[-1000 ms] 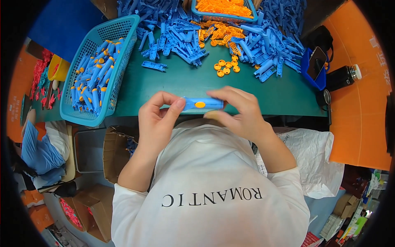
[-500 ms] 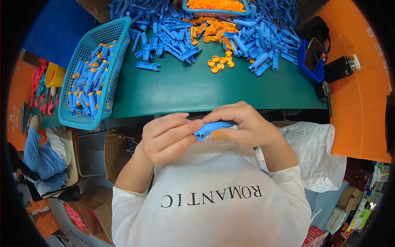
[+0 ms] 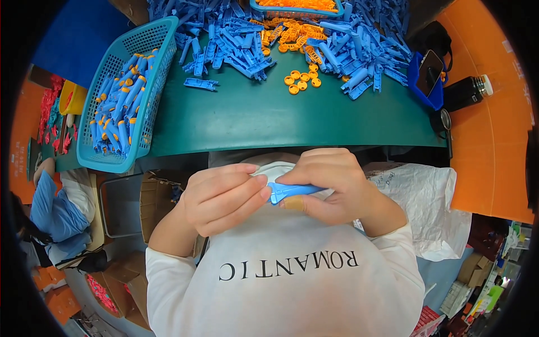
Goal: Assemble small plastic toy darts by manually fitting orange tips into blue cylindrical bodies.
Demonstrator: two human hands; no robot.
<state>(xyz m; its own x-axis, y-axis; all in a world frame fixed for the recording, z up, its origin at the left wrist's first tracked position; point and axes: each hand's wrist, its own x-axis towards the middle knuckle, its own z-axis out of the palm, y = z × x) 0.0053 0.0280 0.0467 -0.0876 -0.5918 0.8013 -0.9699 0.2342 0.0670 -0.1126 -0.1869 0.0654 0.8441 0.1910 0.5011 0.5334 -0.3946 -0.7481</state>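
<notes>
Close to my chest, just off the table's near edge, I hold a blue plastic handle-shaped piece (image 3: 296,191). My right hand (image 3: 336,182) grips it between the thumb, which has a tan bandage, and the fingers. The fingertips of my left hand (image 3: 224,196) are closed at its left end; whether they pinch a small part there is hidden. On the green table (image 3: 252,121) beyond lie several round orange caps (image 3: 303,85), orange slotted strips (image 3: 292,35) and piles of loose blue shells (image 3: 241,48).
At the left stands a turquoise basket (image 3: 160,92) of blue pieces with orange ends. Another basket (image 3: 297,12) of orange parts sits at the back. To the right are a blue tray (image 3: 421,92) with a phone, and a black bottle (image 3: 466,92). A person's blue sleeve (image 3: 50,205) shows far left.
Both my hands have come slightly lower, nearer my chest. The blue piece has turned, showing more of its side, and my left fingers have shifted at its end.
</notes>
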